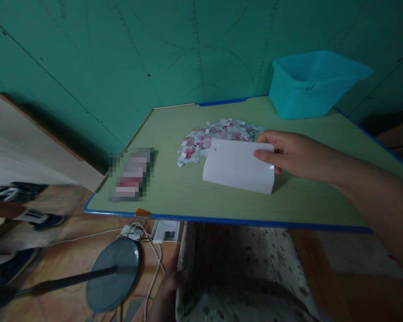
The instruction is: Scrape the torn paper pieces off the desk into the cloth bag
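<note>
My right hand (278, 151) grips the right edge of a white plastic-looking sheet (238, 163), thumb on top and fingers behind. The sheet is slightly bent, has a small hole near its upper left corner, and is held over the table top. Just behind it lies a heap of small white and pink paper scraps (221, 129), partly covered by the sheet. My left hand (177, 279) hangs low in shadow below the table edge, beside patterned cloth (275, 250); its fingers are too dark and blurred to make out.
A turquoise bin (302, 96) stands at the table's back right. On the left of the pale green table (168, 197) lies a pixelated rectangular object (132, 175). Below are a round stand base (112, 275), white cables (152, 259) and another person's shoes (49, 221). A green wall rises behind.
</note>
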Demonstrator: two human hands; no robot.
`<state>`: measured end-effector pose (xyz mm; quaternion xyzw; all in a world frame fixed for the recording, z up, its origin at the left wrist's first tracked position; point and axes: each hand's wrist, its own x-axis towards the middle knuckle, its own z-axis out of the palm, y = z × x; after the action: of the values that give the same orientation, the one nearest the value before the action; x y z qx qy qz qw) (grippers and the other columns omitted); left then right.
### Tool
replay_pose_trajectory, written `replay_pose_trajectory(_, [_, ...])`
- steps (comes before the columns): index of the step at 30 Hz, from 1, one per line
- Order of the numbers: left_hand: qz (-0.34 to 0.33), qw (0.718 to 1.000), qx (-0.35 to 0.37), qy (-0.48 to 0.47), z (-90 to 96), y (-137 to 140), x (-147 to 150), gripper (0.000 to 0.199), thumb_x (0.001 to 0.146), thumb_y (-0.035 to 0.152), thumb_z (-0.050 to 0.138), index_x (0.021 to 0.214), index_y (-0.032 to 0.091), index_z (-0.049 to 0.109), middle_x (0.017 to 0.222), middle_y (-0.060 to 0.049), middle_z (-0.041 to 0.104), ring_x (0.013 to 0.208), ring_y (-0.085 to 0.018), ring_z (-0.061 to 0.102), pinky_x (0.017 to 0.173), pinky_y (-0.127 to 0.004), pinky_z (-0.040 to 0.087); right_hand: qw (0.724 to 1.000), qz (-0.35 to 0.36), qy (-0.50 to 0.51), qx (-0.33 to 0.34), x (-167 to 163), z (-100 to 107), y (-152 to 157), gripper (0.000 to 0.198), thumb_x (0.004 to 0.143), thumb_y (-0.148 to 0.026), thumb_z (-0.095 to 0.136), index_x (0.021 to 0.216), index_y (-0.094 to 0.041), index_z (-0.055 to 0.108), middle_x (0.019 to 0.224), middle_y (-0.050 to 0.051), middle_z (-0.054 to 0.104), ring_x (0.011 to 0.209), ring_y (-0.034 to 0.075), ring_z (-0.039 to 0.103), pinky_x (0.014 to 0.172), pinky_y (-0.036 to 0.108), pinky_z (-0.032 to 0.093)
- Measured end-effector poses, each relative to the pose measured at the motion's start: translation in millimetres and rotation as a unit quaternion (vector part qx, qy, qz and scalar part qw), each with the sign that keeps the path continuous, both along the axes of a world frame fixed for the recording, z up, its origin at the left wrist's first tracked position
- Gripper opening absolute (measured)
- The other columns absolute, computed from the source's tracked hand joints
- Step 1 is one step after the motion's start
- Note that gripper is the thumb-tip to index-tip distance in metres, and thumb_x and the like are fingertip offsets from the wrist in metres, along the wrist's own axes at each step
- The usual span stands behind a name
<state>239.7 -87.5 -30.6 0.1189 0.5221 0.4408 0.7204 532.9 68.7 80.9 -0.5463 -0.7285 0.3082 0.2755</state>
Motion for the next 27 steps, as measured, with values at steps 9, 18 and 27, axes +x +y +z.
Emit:
replay_pose_trajectory(9, [-0.028,0.998,0.052,-0.028,-9.2,-0.4,-1.4,0.074,0.060,0.024,0.067,0.130,0.028,0.043,0.103,-0.006,0.071,0.095,-0.033,0.063,0.074,-0.041,0.052,0.996,0.077,0.000,-0.054,-11.8,4.4,-12.5,0.015,0.081,-0.039,0.049,0.082,-0.024,0.050,0.050,-0.006,0.048,0.043,0.010,0.047,0.042,0.022,0.033])
replay_pose_trajectory(18, [-0.029,0.998,0.059,-0.005,-6.0,-1.5,-1.3,0.068,0.061,0.019,0.067,0.126,0.027,0.048,0.106,-0.004,0.070,0.102,-0.032,0.060,0.081,-0.040,0.050,0.989,0.118,0.003,-0.090,-12.9,7.1,-16.0,0.015,0.080,-0.038,0.050,0.081,-0.023,0.051,0.051,-0.006,0.047,0.044,0.009,0.046,0.042,0.022,0.032])
replay_pose_trajectory(27, [-0.083,0.988,0.092,-0.091,-23.5,-6.1,-12.7,0.067,0.068,0.021,0.060,0.131,0.033,0.041,0.113,-0.005,0.066,0.084,-0.028,0.067,0.073,-0.041,0.052,0.992,0.091,0.045,-0.077,-9.2,8.8,-12.9,0.023,0.079,-0.043,0.048,0.086,-0.021,0.050,0.058,-0.006,0.050,0.046,0.007,0.047,0.046,0.021,0.035])
